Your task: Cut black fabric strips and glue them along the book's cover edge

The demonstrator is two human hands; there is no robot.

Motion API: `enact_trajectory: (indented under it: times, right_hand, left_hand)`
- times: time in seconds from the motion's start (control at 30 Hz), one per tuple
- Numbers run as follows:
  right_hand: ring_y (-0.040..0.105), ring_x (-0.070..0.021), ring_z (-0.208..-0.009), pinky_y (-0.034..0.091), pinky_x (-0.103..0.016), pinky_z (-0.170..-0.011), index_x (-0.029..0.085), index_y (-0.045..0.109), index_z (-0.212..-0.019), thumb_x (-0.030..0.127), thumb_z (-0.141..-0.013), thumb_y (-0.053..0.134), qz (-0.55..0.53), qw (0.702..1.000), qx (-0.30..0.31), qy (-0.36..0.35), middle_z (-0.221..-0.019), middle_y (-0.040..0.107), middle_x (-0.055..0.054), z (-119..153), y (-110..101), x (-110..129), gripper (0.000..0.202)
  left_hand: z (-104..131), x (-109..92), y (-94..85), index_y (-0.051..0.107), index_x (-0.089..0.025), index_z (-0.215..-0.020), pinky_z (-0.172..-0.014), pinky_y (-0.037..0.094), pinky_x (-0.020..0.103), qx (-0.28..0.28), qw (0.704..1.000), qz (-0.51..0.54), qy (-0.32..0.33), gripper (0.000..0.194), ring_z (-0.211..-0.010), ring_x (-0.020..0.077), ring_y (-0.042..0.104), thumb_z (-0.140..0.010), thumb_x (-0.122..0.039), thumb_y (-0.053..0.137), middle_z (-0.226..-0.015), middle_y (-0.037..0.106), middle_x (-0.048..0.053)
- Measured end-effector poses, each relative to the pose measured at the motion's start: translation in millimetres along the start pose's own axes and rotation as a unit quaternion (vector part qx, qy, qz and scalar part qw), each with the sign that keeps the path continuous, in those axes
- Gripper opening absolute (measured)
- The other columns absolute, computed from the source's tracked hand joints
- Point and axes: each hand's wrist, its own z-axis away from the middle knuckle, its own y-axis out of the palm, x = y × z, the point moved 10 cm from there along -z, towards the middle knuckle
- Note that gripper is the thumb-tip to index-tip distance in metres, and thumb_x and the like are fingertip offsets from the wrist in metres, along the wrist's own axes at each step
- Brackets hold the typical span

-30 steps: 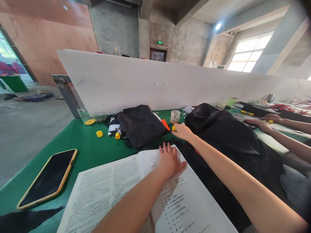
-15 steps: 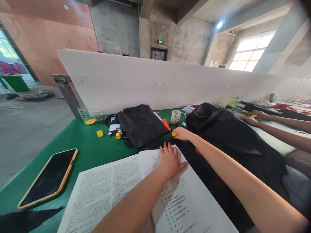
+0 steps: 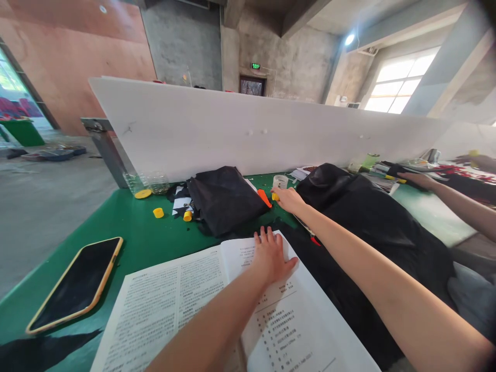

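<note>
The left hand point(image 3: 271, 258) is lying spread on the open book point(image 3: 201, 299); at one o'clock, the right hand point(image 3: 289, 199) grip is pinching a yellow cap point(image 3: 275, 197).

a green table point(image 3: 127, 227) carries an open book point(image 3: 186, 305) at the near edge, a phone point(image 3: 75, 284) in an orange case to its left, a folded black cloth point(image 3: 222, 199), small yellow caps point(image 3: 158, 212), a clear jar point(image 3: 279, 182), and a big black fabric heap point(image 3: 372, 227).
</note>
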Motion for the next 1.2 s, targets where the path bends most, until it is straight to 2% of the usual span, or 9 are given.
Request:
enact_trajectory:
  times: [0.2, 0.37, 0.5, 0.6, 0.7, 0.83, 0.93, 1.07, 1.2]
  right_hand:
    - [0.058, -0.0257, -0.089, 0.038, -0.031, -0.075, 0.017, 0.06, -0.097, 0.027, -0.079, 0.053, -0.055, 0.996, -0.025, 0.069, -0.09, 0.065, -0.011, 2.4, -6.1, -11.8, 0.022]
    - [0.059, -0.026, -0.083, 0.04, -0.033, -0.073, 0.019, 0.048, -0.115, 0.022, -0.069, 0.061, -0.154, 0.982, -0.041, 0.105, -0.086, 0.062, -0.008, 2.2, -6.3, -19.6, 0.048]
    - [0.059, -0.0239, -0.068, 0.043, -0.035, -0.066, 0.014, 0.037, -0.121, 0.024, -0.075, 0.057, -0.28, 0.944, -0.063, 0.162, -0.081, 0.06, -0.009, 2.7, -0.8, -30.5, 0.052]
    - [0.059, -0.0186, -0.06, 0.047, -0.033, -0.062, 0.019, 0.03, -0.125, 0.021, -0.078, 0.055, -0.401, 0.893, -0.079, 0.19, -0.083, 0.06, -0.005, 5.7, 2.4, -35.7, 0.053]
    - [0.062, -0.0153, -0.061, 0.052, -0.03, -0.06, 0.023, 0.033, -0.121, 0.028, -0.085, 0.051, -0.538, 0.814, -0.077, 0.204, -0.087, 0.063, -0.004, 10.6, 6.1, -35.7, 0.04]
    - [0.066, -0.0161, -0.072, 0.056, -0.029, -0.064, 0.015, 0.048, -0.102, 0.031, -0.093, 0.035, -0.673, 0.704, -0.042, 0.225, -0.084, 0.066, -0.01, 19.4, 15.6, -29.9, 0.023]
    - [0.068, -0.019, -0.073, 0.058, -0.032, -0.066, 0.01, 0.053, -0.091, 0.021, -0.092, 0.032, -0.723, 0.652, -0.004, 0.23, -0.078, 0.068, -0.014, 27.5, 23.8, -21.4, 0.024]
    - [0.069, -0.0198, -0.077, 0.058, -0.032, -0.07, 0.011, 0.054, -0.096, 0.014, -0.086, 0.046, -0.737, 0.644, 0.019, 0.206, -0.079, 0.07, -0.013, 39.2, 26.1, -10.0, 0.013]
    - [0.069, -0.0172, -0.077, 0.057, -0.027, -0.07, 0.016, 0.053, -0.102, 0.017, -0.077, 0.066, -0.702, 0.689, 0.012, 0.179, -0.084, 0.071, -0.008, 45.4, 24.4, -5.0, 0.028]
  left_hand:
    - [-0.5, -0.3, 0.4, 0.037, -0.006, -0.136, -0.106, 0.011, 0.057, -0.009, 1.0, 0.006, 0.003, 0.089, -0.135, 0.0411, 0.013, -0.077, -0.071, 0.025, -0.147, 0.023, 0.022]
    - [-3.3, 0.2, 4.6, 0.034, -0.006, -0.138, -0.106, 0.01, 0.058, 0.007, 1.0, 0.007, 0.003, 0.091, -0.136, 0.0412, 0.011, -0.076, -0.072, 0.023, -0.148, 0.022, 0.022]
    - [-4.8, 0.5, 5.3, 0.034, -0.007, -0.138, -0.106, 0.01, 0.058, 0.016, 1.0, 0.009, 0.002, 0.092, -0.136, 0.0408, 0.01, -0.075, -0.073, 0.025, -0.148, 0.021, 0.022]
    - [-4.5, 0.5, 4.7, 0.035, -0.007, -0.138, -0.106, 0.011, 0.058, 0.014, 1.0, 0.009, 0.002, 0.091, -0.136, 0.0411, 0.011, -0.076, -0.072, 0.026, -0.148, 0.022, 0.023]
    - [-4.1, 0.1, 4.1, 0.035, -0.005, -0.137, -0.106, 0.011, 0.058, 0.007, 1.0, 0.004, 0.003, 0.09, -0.135, 0.0414, 0.012, -0.076, -0.072, 0.026, -0.147, 0.023, 0.024]
    - [-5.0, -0.1, 3.9, 0.036, -0.006, -0.137, -0.106, 0.011, 0.057, 0.002, 1.0, -0.004, -0.006, 0.091, -0.135, 0.0408, 0.014, -0.076, -0.073, 0.028, -0.147, 0.024, 0.022]
    - [-5.2, -0.7, 2.9, 0.038, -0.007, -0.136, -0.106, 0.013, 0.056, 0.0, 1.0, -0.012, -0.014, 0.089, -0.135, 0.0403, 0.015, -0.075, -0.072, 0.031, -0.147, 0.025, 0.021]
    - [-3.1, -2.5, -0.7, 0.039, -0.008, -0.135, -0.106, 0.015, 0.056, -0.013, 1.0, -0.024, -0.01, 0.087, -0.135, 0.0398, 0.017, -0.077, -0.071, 0.031, -0.146, 0.028, 0.021]
    - [-0.4, -3.9, -4.6, 0.04, -0.007, -0.134, -0.105, 0.016, 0.056, -0.029, 0.999, -0.023, 0.005, 0.084, -0.134, 0.0402, 0.019, -0.079, -0.07, 0.029, -0.144, 0.03, 0.022]
